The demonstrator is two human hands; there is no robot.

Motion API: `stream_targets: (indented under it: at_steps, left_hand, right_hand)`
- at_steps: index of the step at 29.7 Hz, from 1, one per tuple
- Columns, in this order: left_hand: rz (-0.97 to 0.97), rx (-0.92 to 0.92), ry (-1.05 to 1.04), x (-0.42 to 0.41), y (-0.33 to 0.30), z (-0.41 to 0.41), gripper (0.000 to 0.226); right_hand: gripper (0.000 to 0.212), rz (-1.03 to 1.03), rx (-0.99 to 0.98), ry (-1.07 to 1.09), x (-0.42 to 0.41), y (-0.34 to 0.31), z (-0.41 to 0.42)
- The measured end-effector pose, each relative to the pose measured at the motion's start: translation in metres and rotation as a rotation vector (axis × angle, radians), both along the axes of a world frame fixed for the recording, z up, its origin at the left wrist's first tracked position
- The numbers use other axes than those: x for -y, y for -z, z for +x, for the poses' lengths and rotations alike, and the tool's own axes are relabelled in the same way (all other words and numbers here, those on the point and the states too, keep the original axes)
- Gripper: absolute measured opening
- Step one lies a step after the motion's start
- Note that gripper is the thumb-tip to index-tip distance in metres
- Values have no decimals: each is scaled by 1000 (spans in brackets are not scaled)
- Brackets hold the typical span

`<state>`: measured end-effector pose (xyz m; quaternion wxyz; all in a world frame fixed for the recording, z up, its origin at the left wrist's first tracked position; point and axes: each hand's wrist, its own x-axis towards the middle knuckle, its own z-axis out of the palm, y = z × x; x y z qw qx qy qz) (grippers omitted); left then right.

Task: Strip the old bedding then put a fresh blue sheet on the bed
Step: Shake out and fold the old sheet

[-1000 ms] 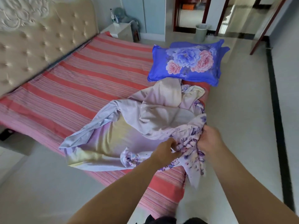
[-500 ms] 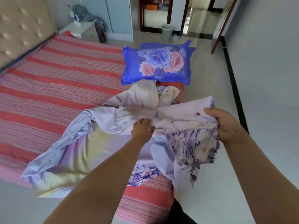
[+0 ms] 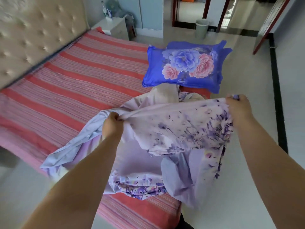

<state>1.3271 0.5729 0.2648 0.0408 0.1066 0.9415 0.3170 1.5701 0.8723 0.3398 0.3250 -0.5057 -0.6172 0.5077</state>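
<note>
A pale lilac sheet with purple flower print (image 3: 178,129) lies bunched at the near corner of the bed and hangs partly off it. My left hand (image 3: 112,126) grips one stretch of its edge. My right hand (image 3: 239,109) grips another part of the edge, and the cloth is pulled taut between them above the bed. The mattress (image 3: 69,83) shows its red and pink striped cover. A blue pillow with large pink and blue flowers (image 3: 184,66) lies at the bed's right edge.
A cream tufted headboard (image 3: 33,35) stands at the left. A white bedside cabinet (image 3: 113,27) stands behind the bed, a grey bin (image 3: 201,30) by the doorway. Pale tiled floor (image 3: 247,162) with a black border strip runs along the right.
Both hands were close together on the bunched sheet. They have moved apart and lifted, and the sheet's edge is now stretched between them.
</note>
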Motion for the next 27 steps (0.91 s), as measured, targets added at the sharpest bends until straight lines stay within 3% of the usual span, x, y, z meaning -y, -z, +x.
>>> stream_targets:
  at_steps: [3,7,9,10,12,14,16,18,20,23,25,27]
  left_hand:
    - [324,-128,-279,-9,-60,-17,14]
    - [638,-334,-318,-5,-128,-37,6]
    - [600,-389,-257,-6,-152,-40,22]
    - [558,-387,-212,-8,-161,-41,26]
    - [476,-345,-118,-17,-171,-38,29]
    - [457,-230,-27,-30,-172,-28,33]
    - [502,-74,46,-47,-164,-8,37]
    - [566,74,77,-62,-146,11,38]
    - [670,226,71,-72,-124,29,35]
    - [847,480,14,-77,-97,43,25]
    - [974,616,-2,-79,-87,45,19]
    - [1099,717,32,-85,-89,47,16]
  right_hand:
    - [28,209,-142,-151,-9,-27,-47]
    - [13,405,-335,-201,-9,-99,-103]
    - [72,383,-275,-239,-10,-115,-128]
    - [91,331,-269,-241,-3,-120,-136]
    - [102,126,-254,-209,14,-95,-148]
    - [112,-331,-211,-252,49,-46,-145]
    - [130,-821,-198,-437,86,16,-133]
    - [114,-1110,-249,-578,112,65,-123]
    - [101,-1209,-318,-638,130,95,-116]
    - [75,-1192,-234,-610,143,109,-110]
    - [55,-1047,27,-529,144,131,-104]
    - [57,-919,196,-471,140,155,-94]
